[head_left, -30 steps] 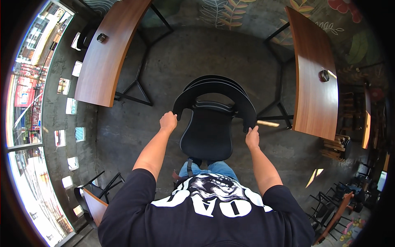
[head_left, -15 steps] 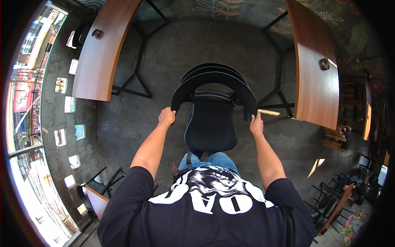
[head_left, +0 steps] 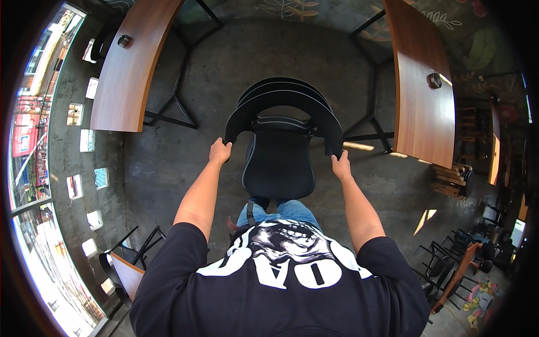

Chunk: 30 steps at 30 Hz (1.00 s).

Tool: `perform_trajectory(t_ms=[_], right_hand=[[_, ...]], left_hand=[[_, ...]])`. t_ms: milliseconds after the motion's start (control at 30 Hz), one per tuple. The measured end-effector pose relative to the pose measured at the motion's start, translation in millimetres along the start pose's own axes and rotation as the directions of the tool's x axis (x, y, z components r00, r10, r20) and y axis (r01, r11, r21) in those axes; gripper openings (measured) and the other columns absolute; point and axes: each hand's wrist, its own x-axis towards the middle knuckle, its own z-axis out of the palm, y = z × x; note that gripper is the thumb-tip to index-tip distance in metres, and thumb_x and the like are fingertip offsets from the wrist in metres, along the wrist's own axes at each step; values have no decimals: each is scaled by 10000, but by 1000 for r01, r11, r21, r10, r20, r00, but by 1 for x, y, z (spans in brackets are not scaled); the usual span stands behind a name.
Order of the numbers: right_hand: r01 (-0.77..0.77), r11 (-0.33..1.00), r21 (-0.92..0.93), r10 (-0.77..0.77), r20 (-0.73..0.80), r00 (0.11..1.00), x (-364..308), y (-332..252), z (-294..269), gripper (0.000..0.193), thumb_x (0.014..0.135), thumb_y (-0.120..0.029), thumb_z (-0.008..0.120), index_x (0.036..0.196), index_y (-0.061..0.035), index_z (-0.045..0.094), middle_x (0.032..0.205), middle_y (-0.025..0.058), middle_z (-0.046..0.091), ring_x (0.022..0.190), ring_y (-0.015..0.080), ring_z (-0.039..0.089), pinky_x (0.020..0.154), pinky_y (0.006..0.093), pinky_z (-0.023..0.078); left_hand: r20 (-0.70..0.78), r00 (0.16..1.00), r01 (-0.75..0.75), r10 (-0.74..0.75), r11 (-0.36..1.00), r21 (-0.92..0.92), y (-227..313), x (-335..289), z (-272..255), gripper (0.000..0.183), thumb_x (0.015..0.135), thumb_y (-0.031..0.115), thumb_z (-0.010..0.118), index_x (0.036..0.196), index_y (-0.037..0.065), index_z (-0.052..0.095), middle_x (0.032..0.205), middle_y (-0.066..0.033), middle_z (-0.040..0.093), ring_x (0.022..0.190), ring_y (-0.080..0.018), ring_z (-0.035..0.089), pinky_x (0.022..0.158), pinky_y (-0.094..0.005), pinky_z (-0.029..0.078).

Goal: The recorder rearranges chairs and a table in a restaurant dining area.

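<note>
In front of my legs stands a stack of black chairs (head_left: 279,165), with a dark padded seat on top and several curved backrests nested at the far side. My left hand (head_left: 220,150) is closed around the left end of the curved rim. Closed on the right end of that rim is my right hand (head_left: 341,165). Both arms reach forward, roughly level with each other. The chair legs are hidden under the seat.
Wooden tables with black metal legs flank me: a left table (head_left: 132,73) and a right table (head_left: 421,106), each bearing a small dark object. Stacked wooden chairs (head_left: 452,181) stand beyond the right table. A concrete wall (head_left: 106,157) with square openings runs along the left.
Chairs, tables and hands have all shifted slightly left and up in the picture together. Both hands keep their hold on the chair stack.
</note>
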Motion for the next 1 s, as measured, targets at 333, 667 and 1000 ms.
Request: perform_trajectory(t_ms=[333,667,1000], right_hand=[[-130,945,301,114,68,991,-13,66,13,282,983,-145,557,1225,-5,516,959,153,692,856,248,694,741,365,530],[-149,936,318,98,169,981,-43,32,6,195,1009,-49,497,1193,-4,545,915,95,676,683,158,697,623,293,547],[-175,952,250,142,147,979,-42,20,12,157,956,-60,532,1092,16,552,874,111,695,652,157,688,645,320,541]], left_hand=[[237,961,212,-141,927,-308,8,-33,11,297,882,170,661,1120,-4,629,1075,-270,689,1094,-412,645,912,-459,517],[51,998,29,-27,999,-32,-59,-11,33,324,893,180,682,1176,25,649,1121,-212,695,1108,-394,636,943,-465,516],[-52,999,10,-5,995,96,-77,16,49,310,875,169,654,1117,-23,644,1012,-245,713,854,-358,726,756,-441,562]])
